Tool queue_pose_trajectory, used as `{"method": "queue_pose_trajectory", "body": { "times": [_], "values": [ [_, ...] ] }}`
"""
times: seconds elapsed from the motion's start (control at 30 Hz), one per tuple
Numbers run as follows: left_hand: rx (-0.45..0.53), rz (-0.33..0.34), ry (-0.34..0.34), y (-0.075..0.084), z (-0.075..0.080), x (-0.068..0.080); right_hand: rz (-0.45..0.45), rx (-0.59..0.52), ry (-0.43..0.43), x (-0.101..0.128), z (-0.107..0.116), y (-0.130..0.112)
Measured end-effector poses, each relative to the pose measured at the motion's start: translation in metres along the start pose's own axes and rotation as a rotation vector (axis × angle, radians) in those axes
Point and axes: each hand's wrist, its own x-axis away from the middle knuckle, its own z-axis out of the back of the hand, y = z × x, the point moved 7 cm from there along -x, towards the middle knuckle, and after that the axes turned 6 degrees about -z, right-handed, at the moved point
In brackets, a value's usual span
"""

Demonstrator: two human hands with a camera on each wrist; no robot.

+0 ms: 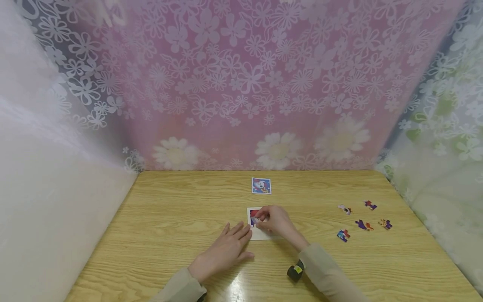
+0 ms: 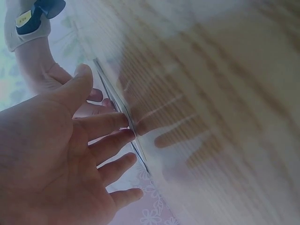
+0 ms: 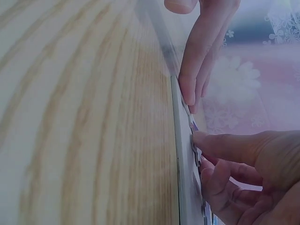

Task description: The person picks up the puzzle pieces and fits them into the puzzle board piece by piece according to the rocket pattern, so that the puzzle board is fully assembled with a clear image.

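A light wooden table [image 1: 170,218] backed by a pink flowered curtain [image 1: 241,84] carries everything here. Near its middle lies a white square puzzle tray [image 1: 264,235], flat on the wood, probably so pieces can be pressed in from above. The left hand [image 1: 226,249] rests open with straight fingers touching the tray's near-left edge, apparently steadying it. The right hand [image 1: 275,220], fingers curled, pinches a small red and purple puzzle piece [image 1: 255,217] against the tray's upper-left corner. A small square reference picture card [image 1: 261,186] sits just beyond, seemingly as a guide. Five loose colourful puzzle pieces [image 1: 362,220] lie well apart to the right, within reach.
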Motion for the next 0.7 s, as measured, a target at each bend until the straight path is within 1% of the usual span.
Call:
{"method": "queue_pose_trajectory", "body": {
  "times": [0.2,0.4,0.53,0.7],
  "values": [
    [0.014,0.010,0.003,-0.001,0.000,-0.001,-0.025,-0.003,-0.002,0.001,0.000,0.002],
    [0.011,0.014,0.000,0.000,0.001,-0.001,0.018,0.025,0.010,0.001,0.000,-0.001],
    [0.010,0.016,-0.002,0.000,0.001,-0.001,0.047,0.005,0.029,0.003,0.002,-0.002],
    [0.010,0.017,0.001,0.000,0.001,-0.002,0.079,-0.017,0.077,0.001,0.011,-0.003]
  ]
}}
